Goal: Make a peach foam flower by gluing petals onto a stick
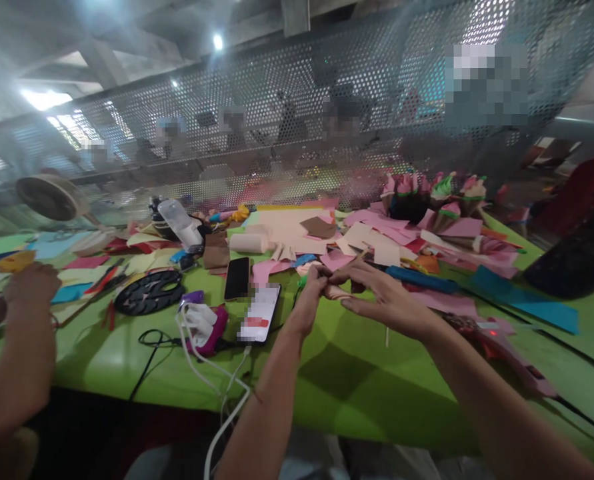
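Note:
Near the middle of the green table, my left hand (311, 300) is closed round one end of a small pale, striped piece (335, 292). My right hand (384, 297) reaches over from the right, its thumb and fingers at the other side of the same piece. Part of the piece is hidden by the fingers, so its full shape cannot be made out. Something green and cream shows just behind my left hand. A blue tool (421, 279) lies right of my right hand. Left of my left forearm are a lit phone (261, 313) and a dark phone (237, 279).
Coloured sheets (297, 230) cover the table's back. A pink glue gun (514, 360) with a cord lies right. Left are a power strip (209, 330) with white cables and a black disc (149, 292). Another person's hand (31, 287) is far left. Paper cones (444, 190) stand back right.

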### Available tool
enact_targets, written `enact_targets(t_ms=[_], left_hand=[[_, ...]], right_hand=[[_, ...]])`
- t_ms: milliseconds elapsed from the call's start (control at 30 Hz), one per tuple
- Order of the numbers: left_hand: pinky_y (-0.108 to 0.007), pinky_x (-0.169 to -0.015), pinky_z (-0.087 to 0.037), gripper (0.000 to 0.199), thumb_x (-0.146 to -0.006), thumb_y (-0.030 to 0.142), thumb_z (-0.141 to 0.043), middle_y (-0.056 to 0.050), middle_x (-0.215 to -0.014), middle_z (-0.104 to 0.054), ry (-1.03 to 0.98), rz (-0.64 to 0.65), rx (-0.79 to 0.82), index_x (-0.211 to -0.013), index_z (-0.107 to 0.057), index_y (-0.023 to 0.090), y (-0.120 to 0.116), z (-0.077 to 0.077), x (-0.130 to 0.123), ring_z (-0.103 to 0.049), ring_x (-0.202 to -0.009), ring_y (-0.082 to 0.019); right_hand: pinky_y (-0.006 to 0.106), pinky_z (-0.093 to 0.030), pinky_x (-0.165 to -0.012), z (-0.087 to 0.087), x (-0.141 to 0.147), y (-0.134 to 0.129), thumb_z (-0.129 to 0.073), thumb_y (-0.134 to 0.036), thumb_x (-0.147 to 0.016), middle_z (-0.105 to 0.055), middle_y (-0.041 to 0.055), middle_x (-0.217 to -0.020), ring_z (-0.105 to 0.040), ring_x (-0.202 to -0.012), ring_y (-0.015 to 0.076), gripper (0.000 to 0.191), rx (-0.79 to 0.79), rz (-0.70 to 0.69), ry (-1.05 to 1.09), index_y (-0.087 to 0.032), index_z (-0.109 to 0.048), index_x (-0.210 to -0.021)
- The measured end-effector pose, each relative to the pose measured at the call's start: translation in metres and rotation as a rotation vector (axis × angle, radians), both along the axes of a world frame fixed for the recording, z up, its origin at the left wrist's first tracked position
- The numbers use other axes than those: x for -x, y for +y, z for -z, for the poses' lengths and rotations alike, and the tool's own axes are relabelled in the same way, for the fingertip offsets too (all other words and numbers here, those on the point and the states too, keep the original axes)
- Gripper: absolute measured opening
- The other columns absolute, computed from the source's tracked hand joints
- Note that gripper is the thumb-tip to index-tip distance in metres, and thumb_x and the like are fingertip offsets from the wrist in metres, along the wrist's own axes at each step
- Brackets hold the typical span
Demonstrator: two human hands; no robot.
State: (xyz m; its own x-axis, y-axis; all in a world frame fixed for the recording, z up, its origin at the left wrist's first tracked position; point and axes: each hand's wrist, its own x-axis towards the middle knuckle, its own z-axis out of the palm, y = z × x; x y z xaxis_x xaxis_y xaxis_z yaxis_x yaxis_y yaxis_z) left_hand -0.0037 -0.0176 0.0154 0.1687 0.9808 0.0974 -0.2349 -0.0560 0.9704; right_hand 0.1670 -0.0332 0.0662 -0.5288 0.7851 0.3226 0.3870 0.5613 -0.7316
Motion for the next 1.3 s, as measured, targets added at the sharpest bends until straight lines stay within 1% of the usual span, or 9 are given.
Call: enact_targets(t_ms=[267, 433, 533, 633, 800, 933, 1100, 1200, 1300], left_hand=[[-0.026, -0.081, -0.038, 0.012, -0.073, 0.019, -0.048, 0.001, -0.085, -0.044, 0.037, -0.031, 0.007, -0.085, -0.047, 0.022, 0.001, 0.003, 0.001, -0.043, -0.084, -0.015], [-0.025, -0.081, -0.04, 0.015, -0.072, 0.015, -0.049, 0.001, -0.086, -0.046, 0.003, -0.039, 0.031, -0.086, -0.048, 0.022, 0.002, 0.004, 0.001, -0.045, -0.084, -0.015], [-0.026, -0.082, -0.04, 0.013, -0.076, 0.02, -0.051, 0.001, -0.088, -0.047, -0.023, -0.012, 0.018, -0.089, -0.049, 0.023, 0.003, 0.005, 0.002, -0.047, -0.087, -0.015], [-0.025, -0.081, -0.04, 0.011, -0.08, 0.025, -0.053, 0.001, -0.086, -0.048, -0.055, 0.015, 0.02, -0.09, -0.048, 0.022, 0.002, 0.005, 0.002, -0.047, -0.084, -0.014], [-0.025, -0.077, -0.04, 0.016, -0.076, 0.025, -0.056, 0.001, -0.083, -0.048, -0.131, 0.049, 0.085, -0.089, -0.047, 0.022, 0.0, -0.001, -0.001, -0.048, -0.08, -0.014], [-0.024, -0.072, -0.04, 0.015, -0.074, 0.022, -0.055, 0.002, -0.082, -0.047, -0.123, 0.082, 0.104, -0.087, -0.046, 0.021, -0.003, -0.004, -0.005, -0.047, -0.076, -0.012], [-0.023, -0.064, -0.038, 0.016, -0.081, 0.031, -0.058, 0.002, -0.078, -0.043, -0.074, 0.057, 0.057, -0.083, -0.045, 0.022, -0.004, -0.001, -0.005, -0.043, -0.071, -0.012], [-0.023, -0.064, -0.038, 0.024, -0.085, 0.042, -0.058, 0.002, -0.078, -0.044, -0.073, 0.024, 0.056, -0.084, -0.045, 0.021, -0.001, 0.004, -0.006, -0.044, -0.073, -0.012], [-0.023, -0.063, -0.037, 0.03, -0.084, 0.048, -0.058, 0.003, -0.077, -0.044, -0.084, 0.051, 0.082, -0.086, -0.045, 0.022, 0.0, 0.007, -0.008, -0.044, -0.07, -0.012]], right_hand=[[0.037, -0.05, -0.078, -0.001, 0.001, 0.0, -0.057, -0.03, -0.088, -0.069, 0.0081, -0.104, -0.063, -0.092, 0.0232, 0.021, -0.026, 0.019, 0.023, -0.022, -0.067, -0.105], [0.035, -0.05, -0.078, -0.004, -0.001, -0.002, -0.063, -0.044, -0.088, -0.069, 0.008, -0.108, -0.062, -0.092, 0.0223, 0.029, 0.009, -0.002, 0.031, -0.023, -0.066, -0.107], [0.033, -0.049, -0.08, -0.006, -0.004, -0.002, -0.063, -0.053, -0.088, -0.067, 0.0072, -0.113, -0.061, -0.094, 0.0214, 0.039, 0.032, -0.01, 0.053, -0.024, -0.064, -0.114], [0.033, -0.048, -0.081, -0.008, -0.007, -0.002, -0.058, -0.054, -0.091, -0.067, 0.007, -0.113, -0.061, -0.091, 0.0199, 0.04, 0.016, 0.002, 0.073, -0.024, -0.064, -0.118], [0.032, -0.049, -0.08, -0.004, -0.009, -0.003, -0.057, -0.048, -0.094, -0.068, 0.0084, -0.11, -0.062, -0.095, 0.0208, 0.032, -0.051, 0.081, 0.102, -0.023, -0.068, -0.109], [0.031, -0.049, -0.073, 0.0, -0.004, -0.004, -0.057, -0.045, -0.094, -0.069, 0.008, -0.099, -0.063, -0.087, 0.0197, 0.029, -0.074, 0.16, 0.099, -0.021, -0.07, -0.102], [0.036, -0.051, -0.084, 0.001, 0.005, -0.016, -0.054, -0.047, -0.096, -0.071, 0.0089, -0.108, -0.065, -0.101, 0.0238, 0.031, -0.072, 0.15, 0.069, -0.022, -0.071, -0.102], [0.04, -0.052, -0.088, 0.006, 0.011, -0.023, -0.06, -0.047, -0.092, -0.069, 0.0103, -0.116, -0.064, -0.108, 0.0272, 0.03, -0.148, 0.189, 0.023, -0.024, -0.068, -0.11], [0.04, -0.053, -0.086, 0.015, 0.015, -0.024, -0.06, -0.038, -0.092, -0.07, 0.0114, -0.114, -0.065, -0.106, 0.0276, 0.025, -0.259, 0.235, -0.006, -0.024, -0.068, -0.111]])
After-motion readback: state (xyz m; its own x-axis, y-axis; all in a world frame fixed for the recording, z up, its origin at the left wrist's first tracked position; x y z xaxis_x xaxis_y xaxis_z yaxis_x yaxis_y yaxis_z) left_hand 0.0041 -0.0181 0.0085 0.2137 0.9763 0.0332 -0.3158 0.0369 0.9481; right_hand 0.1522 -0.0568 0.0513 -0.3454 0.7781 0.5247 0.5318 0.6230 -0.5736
